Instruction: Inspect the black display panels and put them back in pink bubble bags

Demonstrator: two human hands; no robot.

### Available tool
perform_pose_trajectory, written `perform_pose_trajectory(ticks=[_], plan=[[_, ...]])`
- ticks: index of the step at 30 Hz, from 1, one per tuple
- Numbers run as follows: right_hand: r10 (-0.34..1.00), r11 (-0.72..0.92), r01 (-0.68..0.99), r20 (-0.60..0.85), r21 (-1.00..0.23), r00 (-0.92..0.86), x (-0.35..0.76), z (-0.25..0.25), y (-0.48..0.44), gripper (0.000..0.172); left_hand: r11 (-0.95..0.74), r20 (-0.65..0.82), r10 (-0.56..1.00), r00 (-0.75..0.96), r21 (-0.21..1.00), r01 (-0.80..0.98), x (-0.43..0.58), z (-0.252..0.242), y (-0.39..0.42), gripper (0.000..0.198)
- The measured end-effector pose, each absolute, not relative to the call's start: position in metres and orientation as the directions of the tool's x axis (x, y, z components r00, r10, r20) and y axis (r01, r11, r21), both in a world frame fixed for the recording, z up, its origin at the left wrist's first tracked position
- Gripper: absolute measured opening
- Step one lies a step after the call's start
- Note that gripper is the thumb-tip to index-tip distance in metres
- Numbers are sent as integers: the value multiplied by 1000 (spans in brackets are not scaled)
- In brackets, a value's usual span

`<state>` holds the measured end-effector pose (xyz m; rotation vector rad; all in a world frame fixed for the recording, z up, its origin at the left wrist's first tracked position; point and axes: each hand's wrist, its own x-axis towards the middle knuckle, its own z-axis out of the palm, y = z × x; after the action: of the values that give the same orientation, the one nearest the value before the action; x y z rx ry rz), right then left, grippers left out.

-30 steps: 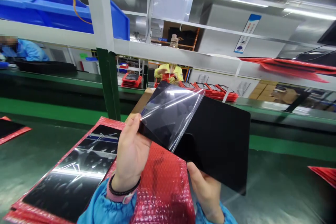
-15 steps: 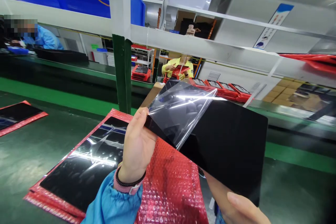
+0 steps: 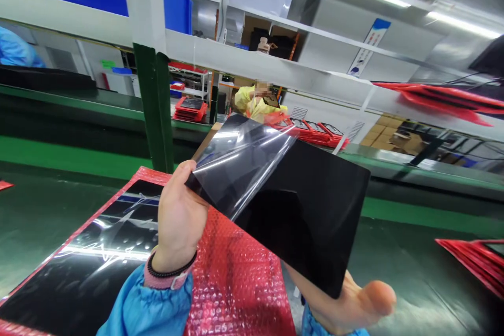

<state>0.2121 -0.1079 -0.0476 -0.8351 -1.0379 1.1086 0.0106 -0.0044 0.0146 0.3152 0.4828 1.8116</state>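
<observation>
I hold the black glass panel [image 3: 323, 205] in the air, tilted, above the red bubble wrap [image 3: 236, 273] which lies on the green worktop [image 3: 417, 283]. My left hand [image 3: 181, 215] is closed at the panel's left corner, and the thumb presses on the edge of the clear film [image 3: 252, 163]; whether these fingers pinch also the glass, I cannot tell. My right hand [image 3: 360, 302] is behind the lower right corner, with its thumb spread away from the panel, and the other fingers are hidden, so how they hold I cannot tell. The film covers the left part, with a bright diagonal edge across the face; the right part looks bare. To my left, a second black panel [image 3: 90, 257] rests on its own red wrapping [image 3: 144, 173].

I judge the panel to be thin, rather light and stiff, but fragile, and its smooth face is probably slippery and takes fingerprints easily. Therefore it is better to take it by two opposite edges, without bending. The film seems soft and flimsy, so a corner is the best place for pinching it
</observation>
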Motion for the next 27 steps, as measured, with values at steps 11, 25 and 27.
perform_pose_trajectory(ticks=[11, 25, 27], plan=[[960, 269, -525, 185, -807, 209, 189, -17, -112, 49, -359, 47, 920, -389, 495, -791, 8, 21, -15, 14], [991, 116, -497, 69, -860, 113, 169, -18, -140, 106, -350, 13, 915, -404, 524, -776, 1, 18, -8, 7], [985, 145, -458, 84, -877, 151, 173, -18, -138, 96, -337, 17, 922, -388, 533, -776, 0, 18, -7, 8]])
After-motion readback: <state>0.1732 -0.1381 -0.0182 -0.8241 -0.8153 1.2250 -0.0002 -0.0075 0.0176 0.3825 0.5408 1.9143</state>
